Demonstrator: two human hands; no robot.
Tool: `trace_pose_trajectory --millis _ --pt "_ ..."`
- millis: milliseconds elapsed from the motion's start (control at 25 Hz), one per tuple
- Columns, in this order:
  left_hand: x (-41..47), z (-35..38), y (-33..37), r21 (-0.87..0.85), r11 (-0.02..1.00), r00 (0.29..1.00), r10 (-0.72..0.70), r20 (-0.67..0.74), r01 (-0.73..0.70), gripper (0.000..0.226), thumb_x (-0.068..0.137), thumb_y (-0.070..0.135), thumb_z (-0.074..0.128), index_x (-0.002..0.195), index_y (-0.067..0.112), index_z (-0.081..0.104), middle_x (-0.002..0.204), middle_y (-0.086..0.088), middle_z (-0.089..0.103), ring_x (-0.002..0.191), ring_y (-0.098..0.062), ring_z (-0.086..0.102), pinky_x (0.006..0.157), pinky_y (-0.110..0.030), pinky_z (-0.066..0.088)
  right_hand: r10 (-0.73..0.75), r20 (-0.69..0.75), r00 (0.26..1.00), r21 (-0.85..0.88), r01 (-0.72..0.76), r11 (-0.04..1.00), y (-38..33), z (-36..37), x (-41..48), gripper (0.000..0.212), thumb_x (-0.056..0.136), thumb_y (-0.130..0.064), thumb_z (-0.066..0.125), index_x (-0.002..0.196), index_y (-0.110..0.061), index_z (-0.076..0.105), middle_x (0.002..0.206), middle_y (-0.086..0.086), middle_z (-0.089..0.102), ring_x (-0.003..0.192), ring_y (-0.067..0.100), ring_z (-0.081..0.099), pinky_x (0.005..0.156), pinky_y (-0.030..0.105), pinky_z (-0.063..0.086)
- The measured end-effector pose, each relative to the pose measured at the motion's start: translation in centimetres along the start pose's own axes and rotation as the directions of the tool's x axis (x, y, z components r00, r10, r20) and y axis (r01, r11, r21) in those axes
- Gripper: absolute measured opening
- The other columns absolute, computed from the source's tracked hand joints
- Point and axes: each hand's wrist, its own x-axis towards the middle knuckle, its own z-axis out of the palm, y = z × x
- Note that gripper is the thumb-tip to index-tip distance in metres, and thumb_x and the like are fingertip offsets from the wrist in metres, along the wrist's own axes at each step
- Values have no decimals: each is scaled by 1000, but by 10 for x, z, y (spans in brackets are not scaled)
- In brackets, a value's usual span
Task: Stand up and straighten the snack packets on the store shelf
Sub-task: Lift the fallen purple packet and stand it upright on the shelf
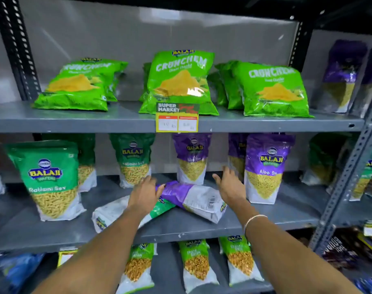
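Head view: grey metal store shelving on black and grey slotted uprights (15,45), pale back panel (121,32) behind, a neighbouring bay at right holding more purple packets (342,75).

Top shelf (74,119): three groups of green Crunchem bags (181,81), leaning back, with a red-and-yellow price tag (177,117) clipped to the shelf edge.

Middle shelf (265,217): upright green Ratlami Sev pouch (51,179) at left, another green pouch (134,160) further back, upright purple Aloo Sev pouches at centre (191,158) and right (265,166). Between them, lying flat on the shelf: a toppled purple packet (193,198), barcode side up, resting across a toppled green packet (115,213).

Left hand (145,193) open, fingers spread, laid on the fallen packets where purple overlaps green, closed on nothing. Right hand (230,186) open, palm inward, just beside the purple packet's right end and close by the right Aloo Sev pouch; contact unclear. Thin bangle (254,220) on right wrist.

Bottom shelf (168,264): upright green pouches (196,264) of yellow snack.
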Motion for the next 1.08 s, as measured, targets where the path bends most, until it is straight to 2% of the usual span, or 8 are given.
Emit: trace_pose_trajectory --millis 80,240,400,480,560,720,880,1080 --pt "18 23 13 -213 930 940 -248 235 299 58 93 46 36 123 -2 52 130 -26 55 118 -37 54 99 -41 43 113 190 975 24 -120 993 22 7 24 55 95 -45 31 126 -1 45 132 23 53 122 38 51 95 44 43" --pt "42 71 44 -483 440 643 -366 673 757 73 88 57 39 137 3 37 129 -26 48 114 -39 53 95 -44 43 148 423 894 87 -203 975 65 34 83 59 93 -46 37 120 3 56 127 23 59 119 35 55 97 37 43" --pt "56 103 63 -575 93 560 -395 728 813 45 89 54 39 89 10 50 76 -12 49 66 -22 47 66 -34 42 71 666 743 223 -289 931 84 68 121 63 88 -53 46 128 -5 54 133 10 55 118 26 56 93 31 47" --pt "62 115 62 -599 -8 540 -423 727 800 42 90 50 40 99 10 47 73 -13 51 68 -23 50 79 -38 45 68 787 613 202 -361 910 81 67 123 51 85 -44 57 120 -7 59 113 6 59 95 21 63 66 23 47" --pt "65 114 59 -617 -79 520 -462 718 783 38 91 45 43 107 11 45 75 -13 53 76 -24 54 105 -48 35 68 834 547 128 -311 942 83 67 126 57 81 -40 65 123 -1 58 104 10 56 86 18 61 68 27 49" --pt "73 98 57 -609 -77 509 -472 719 789 56 90 45 45 129 5 47 111 -18 63 102 -33 59 110 -54 26 54 841 538 114 -274 955 81 63 129 64 67 -41 78 117 -5 61 84 5 45 89 18 46 74 34 42" --pt "88 73 64 -643 -2 575 -445 686 766 77 80 58 54 140 13 35 147 -10 43 132 -34 43 111 -58 24 29 865 500 113 -250 962 71 48 122 50 73 -31 76 113 -6 60 104 6 60 109 20 51 89 43 46" --pt "113 52 85 -824 163 779 -463 422 543 91 59 53 79 128 4 46 128 -2 53 120 -25 53 97 -37 48 -48 791 609 273 -283 919 63 47 115 30 69 -17 78 94 -15 62 90 -1 64 80 12 57 58 29 46"
